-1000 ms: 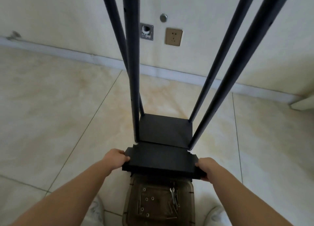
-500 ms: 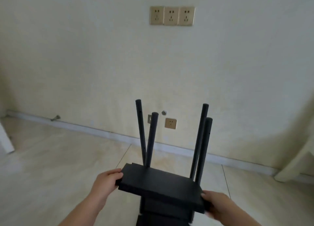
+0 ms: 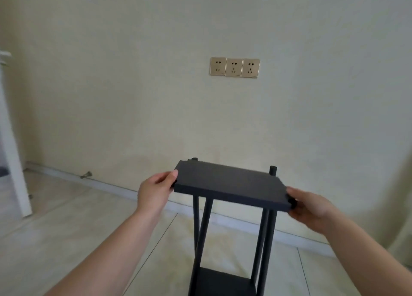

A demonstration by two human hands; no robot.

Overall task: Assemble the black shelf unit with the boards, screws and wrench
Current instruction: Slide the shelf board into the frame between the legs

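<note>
- The board (image 3: 229, 184) is up at the top of the four poles (image 3: 265, 246) now; a second ago it was down near the floor, beside the bottom shelf (image 3: 223, 282), above the box of screws.
- Half a second back the pole tops stood well clear above the board; now only two far tips poke past its far edge, at the far left and far right corners.
- The left hand (image 3: 153, 191) grips the board's left edge, thumb on top and fingers (image 3: 172, 175) curled round it.
- The right hand (image 3: 310, 208) holds the near right corner, fingers wrapped under the edge, right by a pole end there.
- The board sits a touch tilted, its right side lower than its left, so it does not look seated yet.
- The screw box and wrench have dropped out of view as the head came up.
- My read: this is the top shelf being lined up on the pole ends, with levelling it and screwing it down to come.
- The risk: a corner slipping off a pole while both hands hold the board.
</note>
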